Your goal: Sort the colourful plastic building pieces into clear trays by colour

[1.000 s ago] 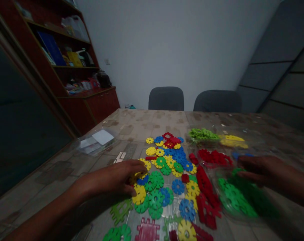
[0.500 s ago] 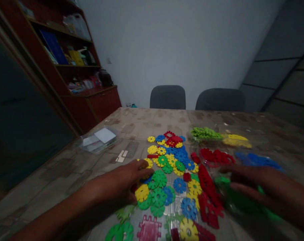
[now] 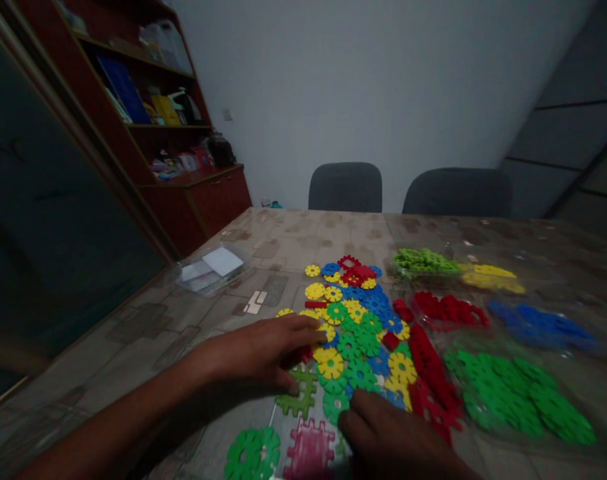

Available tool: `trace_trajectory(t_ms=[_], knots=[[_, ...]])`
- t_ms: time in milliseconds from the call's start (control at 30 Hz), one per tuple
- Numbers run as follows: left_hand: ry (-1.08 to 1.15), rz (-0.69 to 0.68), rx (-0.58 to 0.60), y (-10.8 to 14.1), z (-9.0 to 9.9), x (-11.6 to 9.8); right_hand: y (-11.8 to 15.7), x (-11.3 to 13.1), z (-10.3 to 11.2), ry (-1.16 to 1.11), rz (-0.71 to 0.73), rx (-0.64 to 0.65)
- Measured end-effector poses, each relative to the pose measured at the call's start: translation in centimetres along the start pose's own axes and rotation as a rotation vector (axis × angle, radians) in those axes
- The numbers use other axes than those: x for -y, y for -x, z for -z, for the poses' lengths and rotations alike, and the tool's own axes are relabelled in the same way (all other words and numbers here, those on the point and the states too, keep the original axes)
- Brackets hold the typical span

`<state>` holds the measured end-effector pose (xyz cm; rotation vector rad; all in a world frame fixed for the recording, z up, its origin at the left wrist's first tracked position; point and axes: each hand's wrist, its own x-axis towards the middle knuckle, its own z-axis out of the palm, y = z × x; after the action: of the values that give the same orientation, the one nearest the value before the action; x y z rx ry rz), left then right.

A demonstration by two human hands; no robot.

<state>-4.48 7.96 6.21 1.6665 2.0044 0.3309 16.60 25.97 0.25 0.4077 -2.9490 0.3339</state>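
Observation:
My left hand (image 3: pixel 263 350) reaches over the left side of a loose pile of notched discs, its fingers apart on yellow discs (image 3: pixel 329 363) and its thumb by an olive-green square piece (image 3: pixel 298 393). Lower and to the right, my right hand (image 3: pixel 383 427) is closed, fingers curled down at a green disc (image 3: pixel 335 405); what it grips, if anything, is hidden. A pink square piece (image 3: pixel 311 450) and a green disc cluster (image 3: pixel 252 455) lie near the front edge of the view.
Clear trays on the right hold light green pieces (image 3: pixel 423 261), yellow pieces (image 3: pixel 493 277), red pieces (image 3: pixel 448 310), blue pieces (image 3: pixel 541 325) and green discs (image 3: pixel 521 393). Papers (image 3: pixel 223 261) lie in a plastic tray at left. Two grey chairs (image 3: pixel 345 188) stand behind the table (image 3: pixel 283 233).
My right hand has moved left from the green tray to the pile's front and closed. My left hand has shifted slightly right and up. The view has turned a little left.

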Motion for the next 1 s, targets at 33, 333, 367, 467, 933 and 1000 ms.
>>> trace_trajectory(t_ms=[33, 333, 367, 467, 933, 1000], knots=[[-0.014, 0.04, 0.034, 0.4, 0.2, -0.1, -0.4, 0.2, -0.1, 0.001, -0.009, 0.021], [-0.027, 0.203, 0.089, 1.8, 0.9, -3.0, -1.8, -2.7, -0.2, -0.328, -0.078, -0.21], [-0.024, 0.207, 0.089, 1.8, 0.9, -3.1, -1.9, -2.9, 0.0, -0.341, -0.103, -0.251], [-0.021, 0.18, 0.054, 1.7, 0.8, -2.8, -1.8, -3.1, 0.9, -0.359, -0.173, -0.222], [-0.029, 0.206, 0.056, 1.5, 0.1, -2.6, -1.4, -2.4, -0.4, -0.278, -0.219, 0.03], [-0.016, 0.18, 0.035, 1.4, 0.1, -2.3, -1.3, -2.5, -0.6, -0.276, -0.206, 0.024]])
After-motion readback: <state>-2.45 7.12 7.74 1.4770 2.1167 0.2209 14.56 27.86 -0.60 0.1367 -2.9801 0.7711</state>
